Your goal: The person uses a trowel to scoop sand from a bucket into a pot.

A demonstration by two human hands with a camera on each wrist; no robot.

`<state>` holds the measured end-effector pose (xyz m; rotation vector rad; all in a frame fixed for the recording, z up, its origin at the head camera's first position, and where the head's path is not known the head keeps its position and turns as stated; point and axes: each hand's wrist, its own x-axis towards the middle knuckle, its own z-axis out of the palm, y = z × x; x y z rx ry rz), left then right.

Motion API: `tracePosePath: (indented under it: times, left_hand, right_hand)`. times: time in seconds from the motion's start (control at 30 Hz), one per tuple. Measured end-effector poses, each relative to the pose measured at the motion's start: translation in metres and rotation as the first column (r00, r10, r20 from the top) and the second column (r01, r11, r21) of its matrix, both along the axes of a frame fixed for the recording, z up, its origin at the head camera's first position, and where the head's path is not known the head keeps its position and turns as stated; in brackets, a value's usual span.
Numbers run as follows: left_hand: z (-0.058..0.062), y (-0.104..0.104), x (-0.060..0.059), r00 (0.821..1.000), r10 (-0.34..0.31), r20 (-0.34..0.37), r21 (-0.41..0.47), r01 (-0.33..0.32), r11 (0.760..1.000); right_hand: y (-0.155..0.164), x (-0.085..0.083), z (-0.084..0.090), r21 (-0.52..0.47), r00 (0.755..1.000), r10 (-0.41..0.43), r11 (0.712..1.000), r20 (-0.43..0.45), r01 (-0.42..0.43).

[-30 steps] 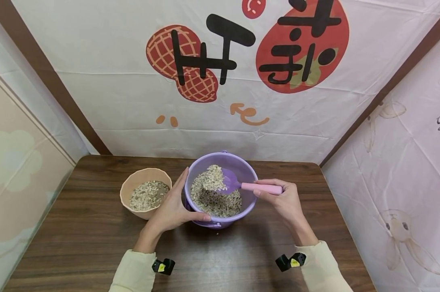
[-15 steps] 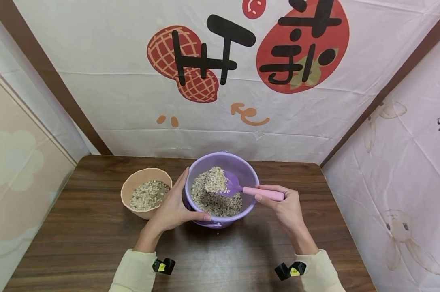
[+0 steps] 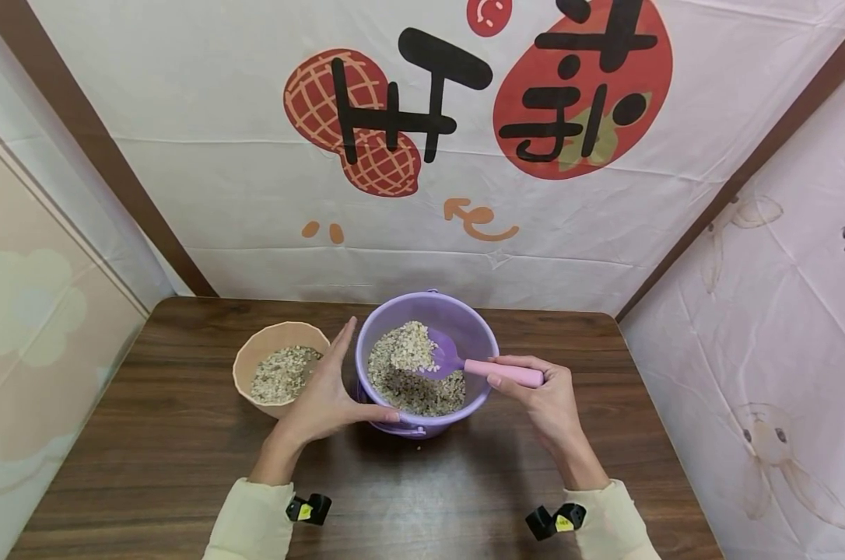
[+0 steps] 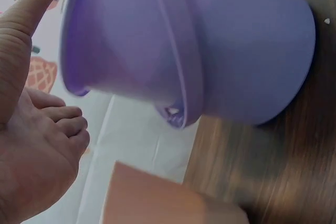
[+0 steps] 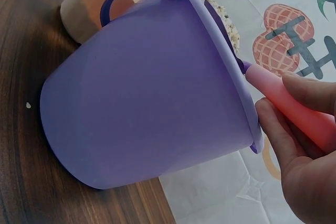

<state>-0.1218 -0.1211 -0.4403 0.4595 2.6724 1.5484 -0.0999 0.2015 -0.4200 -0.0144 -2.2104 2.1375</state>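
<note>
Draped behind our dark wooden table (image 3: 184,435) hangs a white cloth (image 3: 254,194) printed with a peanut and a strawberry. Toward the table's far edge, near its middle, stands the purple bucket (image 3: 478,330), holding a bed of oat-like grain (image 3: 415,393). Our left hand (image 3: 324,397) is spread wide against the bucket's left wall, fingers straight, the thumb lying along the near rim; the left wrist view shows the palm just beside the wall. Our right hand (image 3: 545,397) pinches the pink handle of the scoop (image 3: 492,370) between thumb and curled fingers, and its purple blade sits inside the bucket, heaped with grain. Just left of the bucket, behind our left hand, stands a peach bowl (image 3: 250,365), partly filled with the same grain.
</note>
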Motion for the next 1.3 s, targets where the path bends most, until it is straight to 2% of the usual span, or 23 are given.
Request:
tracePosePath:
  times: [0.17, 0.27, 0.43, 0.63, 0.83, 1.03, 1.3]
  left_hand:
    - [0.002, -0.019, 0.003, 0.999, 0.048, 0.007, -0.038, -0.048, 0.998]
    - [-0.001, -0.034, 0.004, 0.995, 0.095, -0.02, -0.071, -0.097, 0.993]
    - [-0.006, -0.06, 0.007, 0.982, 0.186, -0.042, -0.078, -0.189, 0.979]
    - [-0.01, -0.087, 0.009, 0.958, 0.284, -0.035, -0.096, -0.286, 0.953]
    - [-0.022, -0.103, 0.01, 0.948, 0.317, -0.006, -0.132, -0.315, 0.94]
    - [-0.034, -0.109, 0.009, 0.94, 0.34, 0.015, -0.143, -0.335, 0.931]
    - [-0.04, -0.109, 0.009, 0.93, 0.368, 0.015, -0.14, -0.362, 0.922]
  right_hand:
    - [0.0, 0.0, 0.0, -0.009, 1.0, 0.002, 1.0, -0.005, -0.002]
    - [0.0, 0.0, 0.001, -0.015, 1.0, 0.003, 1.0, -0.005, -0.003]
    - [-0.001, 0.0, 0.001, -0.02, 1.0, -0.001, 1.0, 0.0, 0.001]
    - [-0.001, 0.001, 0.001, -0.02, 1.0, -0.002, 1.0, 0.008, 0.003]
    - [-0.002, 0.002, 0.001, -0.031, 1.0, 0.0, 1.0, 0.005, 0.0]
    - [-0.002, 0.001, 0.0, -0.029, 1.0, 0.003, 1.0, -0.003, -0.003]
    - [-0.013, -0.002, 0.008, -0.071, 1.0, 0.025, 0.997, -0.018, -0.026]
